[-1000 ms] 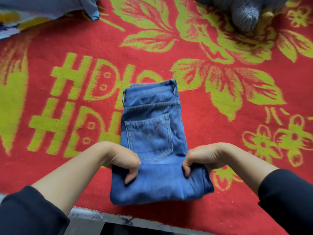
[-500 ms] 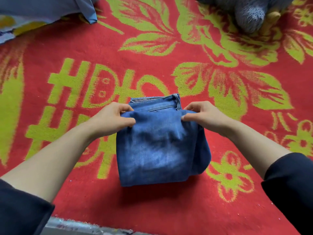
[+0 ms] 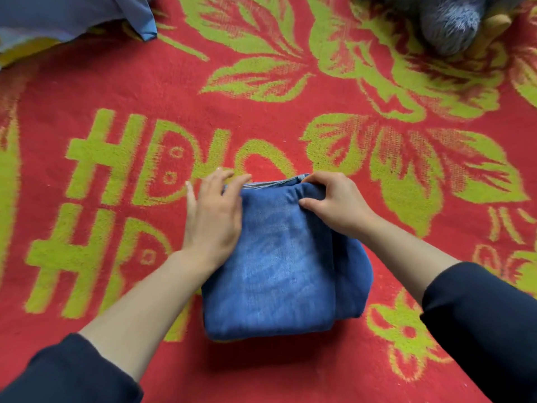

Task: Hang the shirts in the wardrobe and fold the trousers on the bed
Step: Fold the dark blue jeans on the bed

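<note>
Folded jeans (image 3: pixel 279 271) lie as a compact bundle on the red-green blanket (image 3: pixel 290 97), near edge of bed. Left hand (image 3: pixel 213 216) flat, fingers straight, pressing the bundle's left side. Right hand (image 3: pixel 334 203) pinches the far right corner of the top fold. Beyond: blue cloth (image 3: pixel 72 16) far left, grey plush toy (image 3: pixel 447 21) far right.

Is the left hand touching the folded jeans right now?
Touching. The head view shows the left hand lying flat on the folded jeans near their left edge, fingers straight, no gap visible.
</note>
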Motion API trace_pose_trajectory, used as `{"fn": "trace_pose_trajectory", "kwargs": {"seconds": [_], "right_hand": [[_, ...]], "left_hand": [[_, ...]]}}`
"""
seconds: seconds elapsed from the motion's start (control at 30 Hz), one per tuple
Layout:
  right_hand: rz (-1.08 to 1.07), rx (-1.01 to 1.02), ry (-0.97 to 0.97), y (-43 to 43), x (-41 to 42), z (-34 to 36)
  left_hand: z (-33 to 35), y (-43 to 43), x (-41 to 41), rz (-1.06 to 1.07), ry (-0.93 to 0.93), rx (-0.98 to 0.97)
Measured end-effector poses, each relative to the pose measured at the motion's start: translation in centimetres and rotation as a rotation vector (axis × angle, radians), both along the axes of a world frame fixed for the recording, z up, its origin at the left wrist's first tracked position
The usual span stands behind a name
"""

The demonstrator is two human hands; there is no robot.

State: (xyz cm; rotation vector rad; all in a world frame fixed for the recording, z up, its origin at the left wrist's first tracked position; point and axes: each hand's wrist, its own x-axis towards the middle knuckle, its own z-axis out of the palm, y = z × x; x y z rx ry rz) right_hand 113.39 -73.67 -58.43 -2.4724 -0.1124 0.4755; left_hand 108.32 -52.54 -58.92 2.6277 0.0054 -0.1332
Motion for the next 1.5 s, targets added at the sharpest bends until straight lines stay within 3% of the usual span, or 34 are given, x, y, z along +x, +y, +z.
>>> {"fn": "trace_pose_trajectory", "kwargs": {"seconds": [0.07,0.2,0.33,0.57,0.7,0.8,0.87,1.03,1.1,1.33,1.5], "right_hand": [[-0.005,0.005,-0.057,0.0,-0.3,-0.7],[0.167,-0.184,-0.147,-0.3,0.4,-1.5],[0.440,-0.448,0.013,0.8,2.4,-2.0],[0.435,-0.547,0.406,3.7,6.0,-2.5],[0.368,-0.492,0.438,4.7,5.7,-2.1],[0.352,-0.459,0.431,5.3,4.2,-1.7],[0.351,-0.452,0.368,5.6,2.5,-1.1],[0.331,-0.444,-0.158,5.8,-5.4,-0.6],[0.325,-0.426,-0.274,5.7,-8.7,-0.3],[0.520,-0.389,-0.495,5.3,-18.6,3.7],[0.808,-0.383,-0.560,7.6,-23.8,9.8]], "left_hand": [[-0.7,-1.0,0.1,-0.172,0.008,0.017],[-3.1,-1.4,1.1,-0.375,0.223,0.283],[-4.4,-1.1,3.5,-0.453,0.330,0.307],[-4.8,0.1,6.5,-0.431,0.504,0.250],[-4.2,0.6,6.3,-0.424,0.474,0.239],[-4.3,0.9,3.3,-0.336,0.348,0.186],[-4.4,1.0,0.7,-0.259,0.231,0.158],[-4.0,0.9,-5.4,-0.115,0.016,0.170],[-3.4,0.9,-8.1,-0.090,-0.036,0.215],[0.8,0.8,-20.2,-0.011,-0.058,0.328],[4.7,1.7,-30.5,0.147,-0.161,0.260]]}}
